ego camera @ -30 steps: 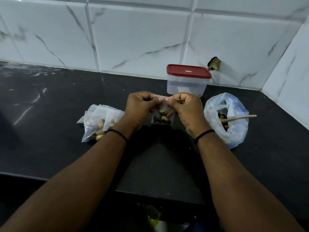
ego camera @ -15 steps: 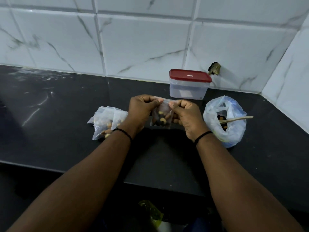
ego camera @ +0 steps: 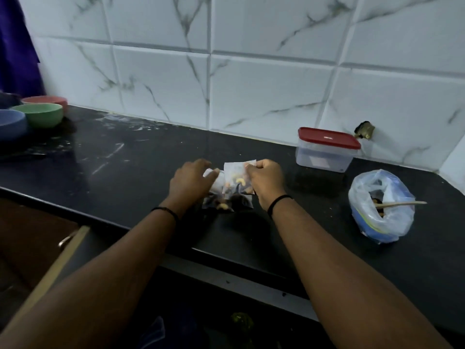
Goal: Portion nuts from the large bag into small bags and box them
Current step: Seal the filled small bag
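Note:
My right hand pinches the top edge of a small clear bag of nuts and holds it just above the black counter. Under and in front of it lies a pile of filled small bags. My left hand reaches over the pile's left side, fingers loosely spread and touching the plastic. The large bag of nuts stands open at the right with a wooden spoon sticking out. A clear box with a red lid, closed, sits against the tiled wall.
A green bowl, a blue bowl and a pink bowl stand at the counter's far left, below a purple cloth. A drawer with a metal handle juts out under the counter edge at the left.
My view has swung left. Both hands moved left with the small bag to the pile. My left hand let go of the bag's top; my right hand still holds it.

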